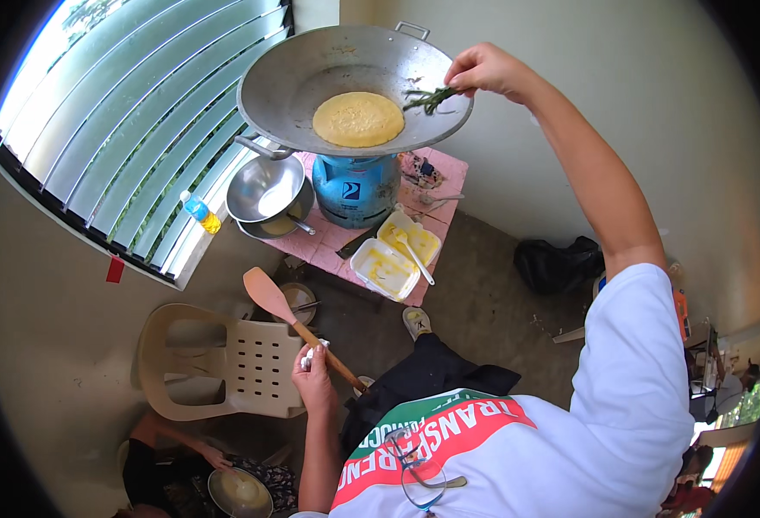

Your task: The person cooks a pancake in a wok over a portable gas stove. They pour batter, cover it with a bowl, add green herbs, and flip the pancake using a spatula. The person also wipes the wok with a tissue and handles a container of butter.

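My right hand (491, 70) pinches a bundle of green leaves (430, 100) over the right side of a wide metal wok (276, 84). Left of the leaves, a round, pale yellow pancake (358, 120) lies in the wok. The wok stands above a blue gas cylinder (356, 194). Low in front of me, my left hand (316, 382) grips the handle of a spatula (270, 294) with a wooden handle and a flat, pinkish blade, along with a crumpled white cloth or tissue (314, 353).
A pink table (454, 175) bears metal bowls (266, 188) and an open white foam container (386, 269) with a white spoon (414, 256). A bottle (200, 212) stands on the sill. A beige plastic chair (263, 369) is at left; below it, another person's hand (215, 455) touches a bowl (240, 495).
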### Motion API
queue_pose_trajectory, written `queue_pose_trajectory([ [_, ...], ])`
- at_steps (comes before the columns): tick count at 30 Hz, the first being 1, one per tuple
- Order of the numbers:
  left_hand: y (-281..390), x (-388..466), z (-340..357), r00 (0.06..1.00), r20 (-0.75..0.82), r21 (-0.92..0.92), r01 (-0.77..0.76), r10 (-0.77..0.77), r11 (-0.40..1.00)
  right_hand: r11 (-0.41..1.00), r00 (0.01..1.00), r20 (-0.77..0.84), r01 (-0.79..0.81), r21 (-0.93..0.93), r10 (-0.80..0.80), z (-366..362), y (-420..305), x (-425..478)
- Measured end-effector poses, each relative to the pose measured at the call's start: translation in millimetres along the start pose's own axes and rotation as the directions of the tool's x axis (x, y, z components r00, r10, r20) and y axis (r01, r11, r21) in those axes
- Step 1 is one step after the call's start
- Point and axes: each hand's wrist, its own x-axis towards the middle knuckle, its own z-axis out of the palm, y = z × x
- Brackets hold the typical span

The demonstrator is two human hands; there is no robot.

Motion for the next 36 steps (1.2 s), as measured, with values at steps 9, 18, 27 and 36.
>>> queue_pose_trajectory([
  [9,-7,-3,35,0.955,-0.287,-0.04,-0.087,0.072,0.995,0.464,0.935,0.354,0.304,-0.832,0.024,34,61,135],
  [18,-35,-18,130,0.834,-0.55,-0.115,-0.136,0.051,0.984,0.316,0.895,0.445,0.431,-0.845,-0.03,34,54,238],
  [27,-71,-35,179,0.684,-0.729,-0.175,-0.237,0.037,0.956,0.471,0.843,0.364,0.527,-0.708,-0.396,137,10,312],
  [36,-67,-46,173,0.647,-0.758,-0.169,-0.316,0.082,0.933,0.804,0.702,0.573,0.582,-0.122,-0.422,181,-35,226],
])
